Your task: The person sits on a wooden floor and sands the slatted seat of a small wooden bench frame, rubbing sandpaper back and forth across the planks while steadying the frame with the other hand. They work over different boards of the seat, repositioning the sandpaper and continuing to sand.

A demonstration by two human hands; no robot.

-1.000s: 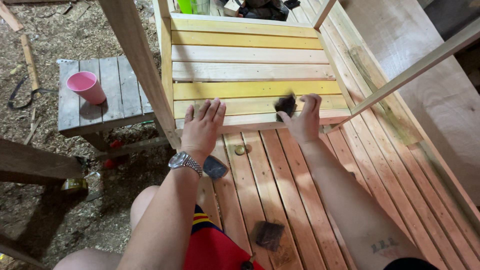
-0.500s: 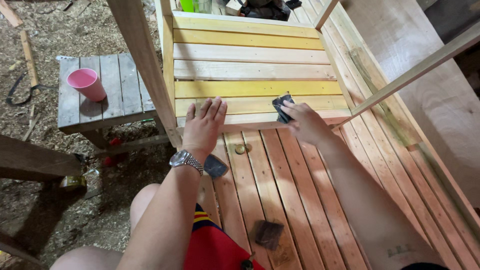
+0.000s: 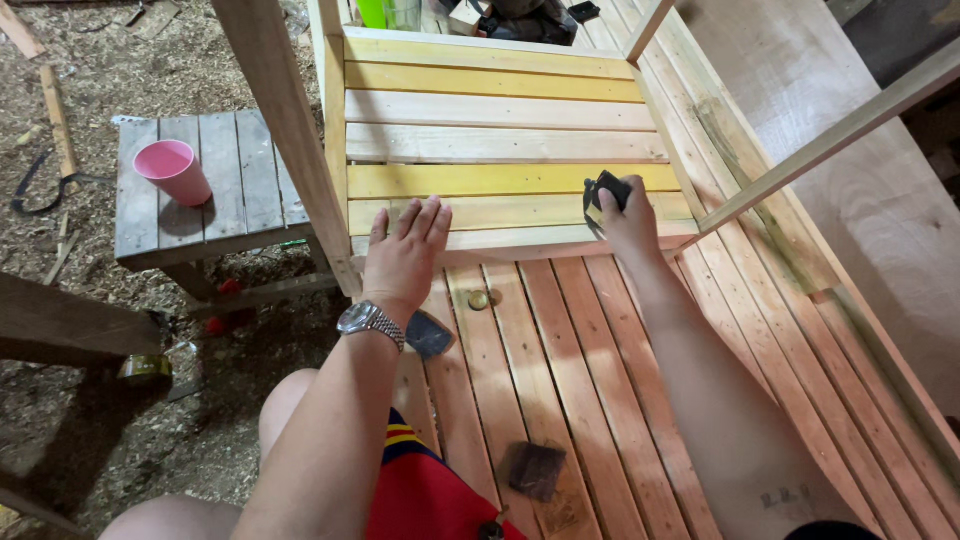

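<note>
Gripping the dark folded sanding pad [image 3: 606,189] in my right hand [image 3: 630,222], I braced my open left hand [image 3: 402,258] flat on the pale yellow slatted wooden panel [image 3: 500,145], judging that even strokes along the grain suited best.

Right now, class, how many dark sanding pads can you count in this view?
3. One pad is in the right hand on the yellow slats; one lies by the left wrist on the deck; one lies lower on the deck slats. Others may be hidden.
</note>
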